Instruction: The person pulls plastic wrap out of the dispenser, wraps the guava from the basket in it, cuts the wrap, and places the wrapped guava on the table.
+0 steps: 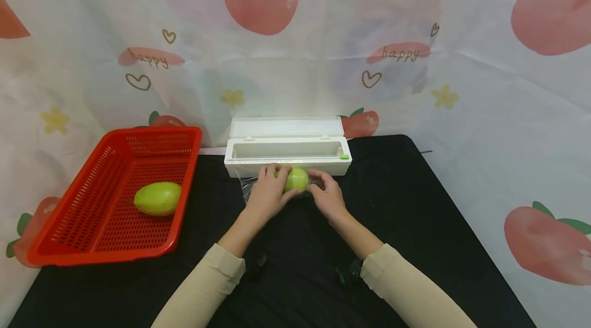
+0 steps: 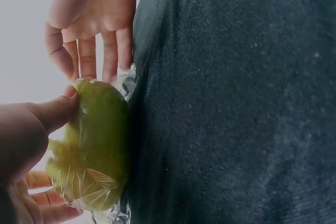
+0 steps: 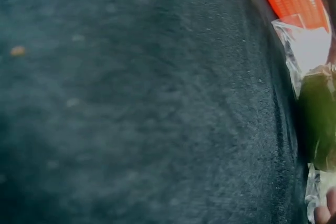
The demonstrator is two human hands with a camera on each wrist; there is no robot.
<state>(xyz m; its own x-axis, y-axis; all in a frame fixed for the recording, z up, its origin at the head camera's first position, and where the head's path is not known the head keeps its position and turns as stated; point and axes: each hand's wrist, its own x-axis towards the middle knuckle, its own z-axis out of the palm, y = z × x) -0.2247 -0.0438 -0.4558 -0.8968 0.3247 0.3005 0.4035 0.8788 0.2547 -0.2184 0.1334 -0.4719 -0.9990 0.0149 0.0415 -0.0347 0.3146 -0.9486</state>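
A green fruit (image 1: 297, 179) in clear plastic film (image 1: 247, 190) lies on the black cloth, in front of a white film dispenser box (image 1: 244, 170). My left hand (image 1: 267, 193) grips the fruit, its thumb on the near side and its fingers on the far side. At the right end, my right hand (image 1: 329, 198) touches the film with its fingertips; the left wrist view shows those fingers fairly straight. Creased film covers the lower end of the fruit (image 2: 105, 135) there. Only the fruit's edge, loose film (image 3: 289, 51) and some fingertips show in the right wrist view.
A red plastic basket (image 1: 103, 253) stands at the left with another green fruit (image 1: 158, 198) inside. The dispenser's lid (image 1: 286, 127) is raised, and a small green slider (image 1: 344, 156) sits at its right end. Behind the table hangs a printed curtain (image 1: 314, 81).
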